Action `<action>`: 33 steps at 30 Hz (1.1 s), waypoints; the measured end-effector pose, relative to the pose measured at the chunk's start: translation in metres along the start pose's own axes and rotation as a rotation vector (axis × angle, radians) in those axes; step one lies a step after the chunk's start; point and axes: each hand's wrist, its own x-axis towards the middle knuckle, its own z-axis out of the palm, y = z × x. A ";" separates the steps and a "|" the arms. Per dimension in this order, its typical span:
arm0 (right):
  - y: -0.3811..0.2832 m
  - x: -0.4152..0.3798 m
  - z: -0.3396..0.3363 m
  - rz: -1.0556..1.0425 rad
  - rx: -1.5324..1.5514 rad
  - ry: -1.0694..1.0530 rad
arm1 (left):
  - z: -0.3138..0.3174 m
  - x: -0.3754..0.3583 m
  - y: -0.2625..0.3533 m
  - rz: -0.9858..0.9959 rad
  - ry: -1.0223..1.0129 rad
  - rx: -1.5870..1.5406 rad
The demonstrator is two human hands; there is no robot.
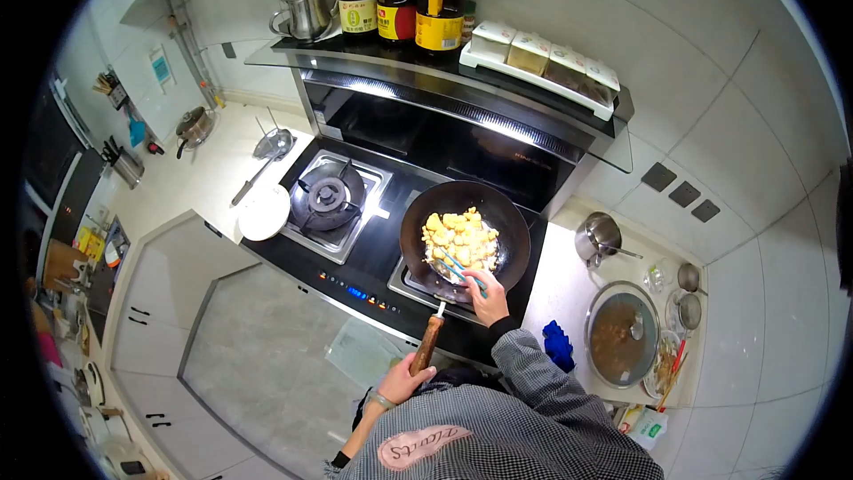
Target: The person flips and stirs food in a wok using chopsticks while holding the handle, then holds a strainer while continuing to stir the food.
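- Two hands work at one wok: the left hand (402,381), low in the frame just left of centre, is closed around the end of the wooden handle (426,345).
- The right hand (487,299), just right of centre, is clamped on a pair of light blue chopsticks (460,268) whose tips reach into the food.
- The wok (465,236) sits on the right burner of the black stove, at the middle of the frame, and holds yellow chunks of food (460,238) heaped toward its left side.
- The left burner (327,196), to the left of the wok, carries no pan; a white plate (264,212) lies just beside it on the counter.
- A blue cloth (558,343) lies on the white counter right of the stove, near the checked sleeve.
- A glass-lidded pan of brown food (622,335) stands at the right of the frame, with a small steel pot (598,236) above it.
- Sauce bottles (397,11), a steel kettle (307,12) and a white tray of seasoning boxes (542,58) line the hood top at the upper centre.
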 end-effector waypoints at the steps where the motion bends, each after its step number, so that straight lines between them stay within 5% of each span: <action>1: 0.005 0.000 0.001 0.011 0.079 0.059 | -0.001 -0.001 0.004 -0.003 0.006 0.014; 5: 0.015 -0.001 -0.003 0.182 0.381 0.140 | 0.005 0.004 -0.015 0.021 0.020 0.017; 10: 0.001 -0.013 -0.007 0.131 0.222 0.241 | -0.002 -0.003 0.009 -0.012 -0.003 0.018; 16: 0.015 -0.002 0.004 0.010 -0.011 0.122 | 0.001 0.003 -0.005 -0.017 -0.014 0.005; 24: 0.000 0.057 0.021 -0.110 -0.006 0.205 | 0.001 -0.002 0.004 0.007 0.009 -0.032; 32: 0.023 0.049 0.006 0.087 -0.002 0.036 | 0.003 0.002 -0.010 0.012 0.017 -0.049; 33: 0.026 0.048 0.005 -0.029 -0.080 0.086 | 0.004 0.004 -0.014 0.007 0.012 -0.039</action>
